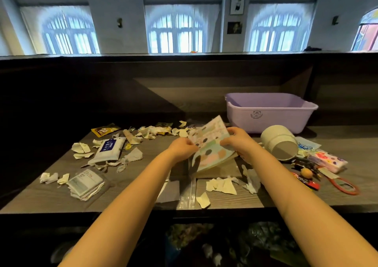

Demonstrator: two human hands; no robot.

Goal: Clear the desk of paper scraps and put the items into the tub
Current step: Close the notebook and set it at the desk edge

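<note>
My left hand (182,148) and my right hand (237,139) both grip a thin colourful notebook (210,146), tilted up above the middle of the grey desk (337,197). The empty lilac tub (268,111) stands behind it to the right, apart from my hands. White paper scraps (222,186) lie in front of the notebook, with more scraps (81,148) at the left and a further group of scraps (155,131) along the back. A white wet-wipes pack (108,149) lies left of my left hand.
A white cup (280,142) lies on its side right of my right hand. Snack packets (327,159), a small round ball (306,172) and a red hand mirror (345,186) lie at the far right. A clear zip bag (188,193) and flat sachets (86,185) lie near the front edge.
</note>
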